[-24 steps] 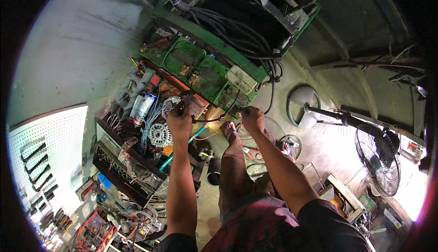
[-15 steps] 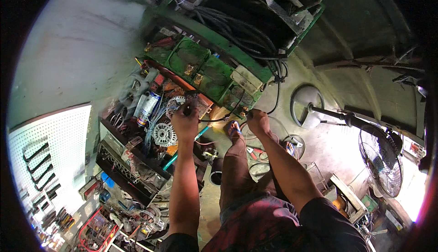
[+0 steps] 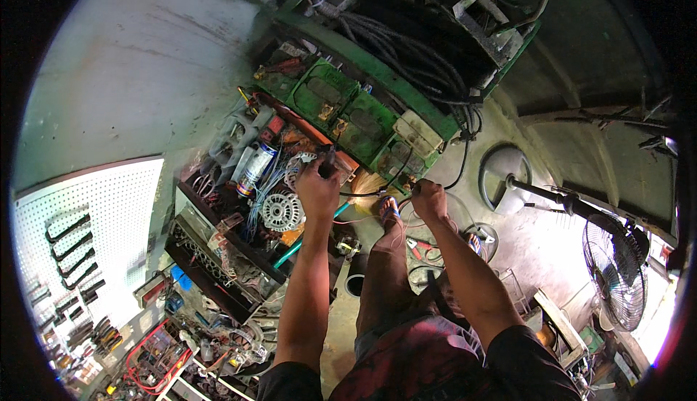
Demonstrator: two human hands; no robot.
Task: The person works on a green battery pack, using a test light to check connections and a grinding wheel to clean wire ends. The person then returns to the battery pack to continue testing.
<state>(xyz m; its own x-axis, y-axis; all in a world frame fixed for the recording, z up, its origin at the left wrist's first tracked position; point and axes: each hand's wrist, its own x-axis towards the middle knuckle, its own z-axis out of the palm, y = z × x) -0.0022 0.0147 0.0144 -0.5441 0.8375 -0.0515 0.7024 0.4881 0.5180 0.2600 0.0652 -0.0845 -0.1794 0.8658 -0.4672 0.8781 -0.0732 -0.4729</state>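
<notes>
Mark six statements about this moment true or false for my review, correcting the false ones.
1. The right hand is nearer the fan than the left hand is. True.
2. The left hand is spread flat. False: the left hand is curled.
3. The pegboard is on the person's right. False: it is on the left.
4. The batteries have green tops. True.
5. The broom has a red handle. False: its handle is teal.
6. A black cable shows between the hands. True.

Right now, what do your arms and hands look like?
A dark left sleeve and dark right sleeve leave both forearms bare. The left hand and right hand are ungloved; I can see no watch.
</notes>
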